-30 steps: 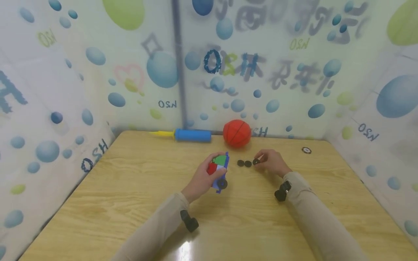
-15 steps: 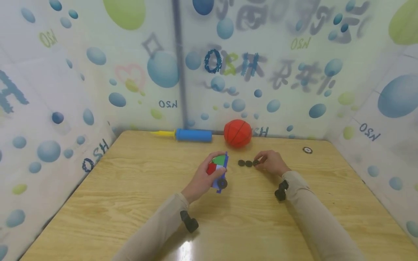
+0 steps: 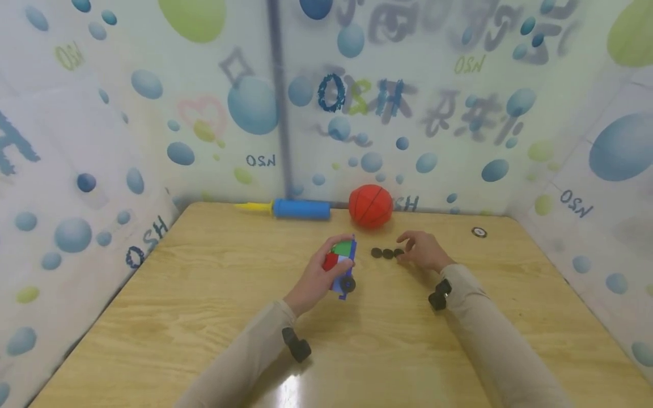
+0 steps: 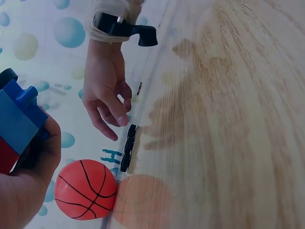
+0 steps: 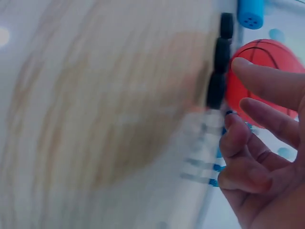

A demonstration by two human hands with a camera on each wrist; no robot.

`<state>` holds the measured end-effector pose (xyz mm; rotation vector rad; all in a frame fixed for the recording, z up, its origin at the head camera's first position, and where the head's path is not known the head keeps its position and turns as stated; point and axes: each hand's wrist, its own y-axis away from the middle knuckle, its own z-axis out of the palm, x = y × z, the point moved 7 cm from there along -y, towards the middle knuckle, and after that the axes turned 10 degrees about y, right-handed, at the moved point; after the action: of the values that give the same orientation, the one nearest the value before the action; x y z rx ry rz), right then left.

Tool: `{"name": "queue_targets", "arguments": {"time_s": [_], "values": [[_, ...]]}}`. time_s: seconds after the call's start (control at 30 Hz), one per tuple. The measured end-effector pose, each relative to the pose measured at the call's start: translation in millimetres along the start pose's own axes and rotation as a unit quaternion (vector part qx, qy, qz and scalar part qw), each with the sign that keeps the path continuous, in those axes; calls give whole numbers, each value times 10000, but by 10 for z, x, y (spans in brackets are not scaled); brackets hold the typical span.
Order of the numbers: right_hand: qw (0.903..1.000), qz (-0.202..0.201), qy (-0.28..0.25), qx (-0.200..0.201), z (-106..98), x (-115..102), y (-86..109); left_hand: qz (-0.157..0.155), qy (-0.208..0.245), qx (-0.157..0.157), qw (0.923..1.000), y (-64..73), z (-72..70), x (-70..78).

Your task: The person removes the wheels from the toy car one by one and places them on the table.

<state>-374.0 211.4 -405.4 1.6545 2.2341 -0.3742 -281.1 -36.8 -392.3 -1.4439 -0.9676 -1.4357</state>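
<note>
My left hand [image 3: 315, 282] grips a small toy vehicle [image 3: 343, 249] of blue, green and red parts, tilted above the table. One black wheel [image 3: 348, 284] shows on its near end; the palm and fingers hide much of the rest. Three black toy wheels [image 3: 388, 254] lie flat in a row on the table to the right of the vehicle. My right hand [image 3: 427, 253] hovers at the right end of this row, thumb and index finger spread apart. In the right wrist view nothing is between its fingers, and the nearest wheel [image 5: 216, 90] lies just beyond the fingertips.
At the back edge of the wooden table [image 3: 204, 317] sits a red basketball-patterned ball [image 3: 370, 206]. Left of it lies a blue hand pump [image 3: 302, 209] with a yellow nozzle. A round black-and-white disc [image 3: 479, 232] is at the back right. Patterned walls enclose the table.
A second ago my right hand held the rightmost wheel tilted; it has set that wheel down beside the other two and parted its fingers. My left hand stays where it was with the toy vehicle.
</note>
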Motion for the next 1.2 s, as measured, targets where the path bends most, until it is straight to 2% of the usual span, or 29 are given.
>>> {"name": "queue_targets", "arguments": {"time_s": [0.17, 0.23, 0.5, 0.67, 0.93, 1.2], "values": [[9993, -318, -3, 195, -118, -107, 40, 3, 8, 54, 10000, -16, 0, 9], [9985, -414, -172, 310, -181, -176, 66, 45, 5, 82, 10000, -31, 2, 25], [9895, -1128, -723, 545, -369, -614, 240, 83, 174, 132, 9997, -82, 5, 35], [9836, -1291, -1246, 186, -327, -734, 304, -3, 330, 94, 9994, -96, 0, 0], [9755, -1166, -1827, -368, -257, -854, 423, -48, 474, 93, 9988, -108, 12, -16], [9520, -2012, -2188, -727, -182, -1176, 564, 175, 687, 118, 9974, -113, 43, 35]]}}
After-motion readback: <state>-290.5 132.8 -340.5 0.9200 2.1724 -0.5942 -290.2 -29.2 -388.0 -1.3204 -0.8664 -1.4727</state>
